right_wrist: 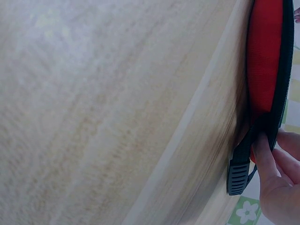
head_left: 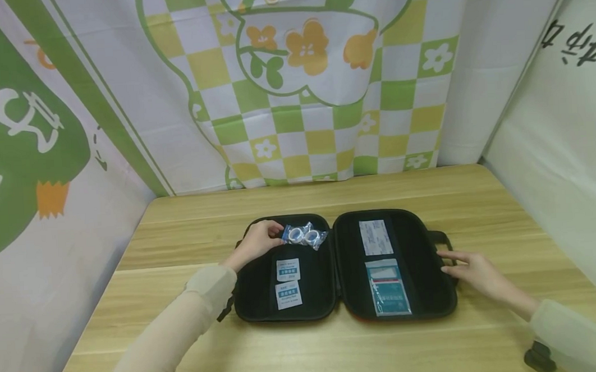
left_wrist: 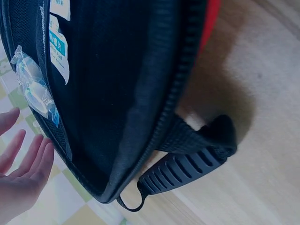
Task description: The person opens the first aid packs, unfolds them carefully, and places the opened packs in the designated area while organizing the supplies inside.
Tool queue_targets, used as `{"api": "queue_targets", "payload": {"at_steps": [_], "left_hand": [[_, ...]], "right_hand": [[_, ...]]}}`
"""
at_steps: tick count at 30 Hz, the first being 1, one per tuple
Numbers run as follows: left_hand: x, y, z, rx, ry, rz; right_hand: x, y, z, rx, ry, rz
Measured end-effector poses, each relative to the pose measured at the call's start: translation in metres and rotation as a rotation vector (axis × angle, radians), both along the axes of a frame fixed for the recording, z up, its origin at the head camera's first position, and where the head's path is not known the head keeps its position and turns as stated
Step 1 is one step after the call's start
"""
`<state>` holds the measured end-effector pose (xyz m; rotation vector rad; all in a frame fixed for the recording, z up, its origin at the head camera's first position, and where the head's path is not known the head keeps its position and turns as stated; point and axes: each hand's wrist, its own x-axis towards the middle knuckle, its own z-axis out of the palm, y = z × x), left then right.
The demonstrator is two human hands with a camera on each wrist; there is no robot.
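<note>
A black zip case (head_left: 289, 315) lies unfolded on the table; its outer shell shows red in the right wrist view. In its left half are two blue-and-clear packets with white rings (head_left: 304, 235) and two white-and-teal pad sachets (head_left: 288, 282). My left hand (head_left: 260, 239) is beside the ring packets, fingers loosely extended; the left wrist view shows a gap between the hand (left_wrist: 26, 171) and the packets (left_wrist: 37, 89). My right hand (head_left: 477, 275) touches the case's right edge by the carry handle (head_left: 442, 238), thumb and fingers fairly straight.
The right half holds a printed white packet (head_left: 375, 237) and a teal packet in clear film (head_left: 388, 289). A wooden table (head_left: 307, 354) lies beneath, with a patterned curtain (head_left: 300, 135) behind it. A dark object (head_left: 539, 357) shows beside the right sleeve.
</note>
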<state>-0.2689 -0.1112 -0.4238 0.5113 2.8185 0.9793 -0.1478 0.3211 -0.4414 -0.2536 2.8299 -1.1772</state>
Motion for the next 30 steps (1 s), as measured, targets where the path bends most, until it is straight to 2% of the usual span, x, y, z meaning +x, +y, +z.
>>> {"api": "queue_targets", "payload": {"at_steps": [6,14,27,30], "left_hand": [[-0.005,0.007,-0.002,-0.03,0.001,-0.03],[-0.013,0.01,-0.01,-0.05,0.01,-0.109],[-0.017,0.011,-0.021,-0.056,-0.014,-0.157],[-0.018,0.009,-0.025,-0.055,0.014,-0.184]], "right_hand": [[0.0,0.0,0.0,0.014,0.0,-0.007],[0.0,0.0,0.0,0.012,-0.001,-0.01],[0.0,0.0,-0.002,-0.009,0.005,-0.007],[0.0,0.0,-0.002,-0.012,0.002,-0.003]]}}
